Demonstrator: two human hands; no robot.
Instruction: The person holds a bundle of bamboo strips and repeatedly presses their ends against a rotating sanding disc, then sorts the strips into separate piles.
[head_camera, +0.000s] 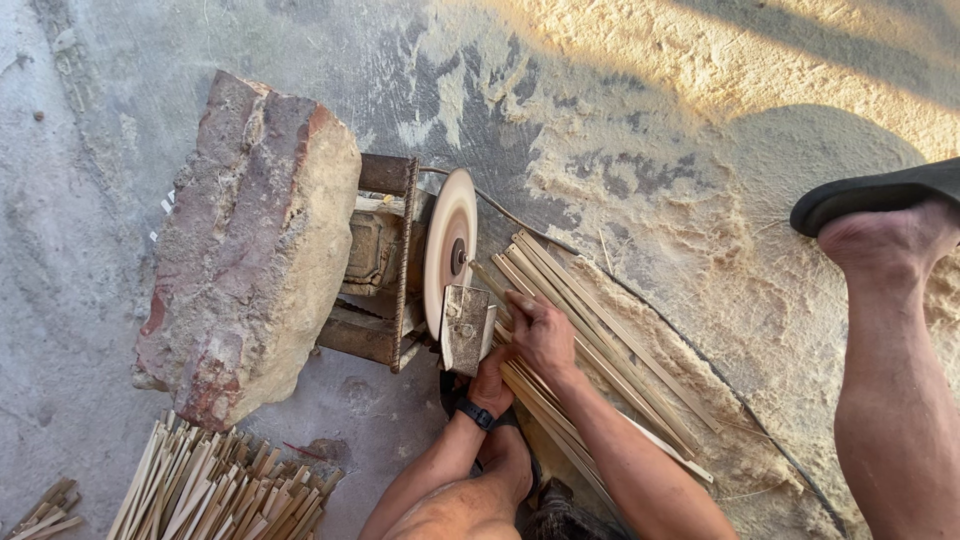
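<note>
The right hand (543, 335) is curled tight around the near ends of a bundle of thin bamboo strips (600, 345), fingers pressed together over them, and it holds the strip tips up against the face of a round sanding disc (450, 248). The left hand (490, 385), with a dark band at the wrist, sits just below and beside it, tucked under a small wooden block (465, 328) that stands in front of the disc; whether its fingers grip the block or only brace it I cannot tell, since they are hidden. The rest of the bundle fans back to the right across the sawdust-covered ground (720, 260), lying over a thin dark cable (640, 300) that runs away from the machine. The disc is mounted on a rusty metal frame (385, 265), which is weighed down on its left by a large slab of old brick and mortar (250, 250). A heap of cut strips (215, 490) lies at the lower left. On the right, a bare leg and sandalled foot (880, 230) reach into view. The risk I see: the knuckles are very near the disc, so a slipping strip could pull the fingers into it, or the strips could chafe the cable
</note>
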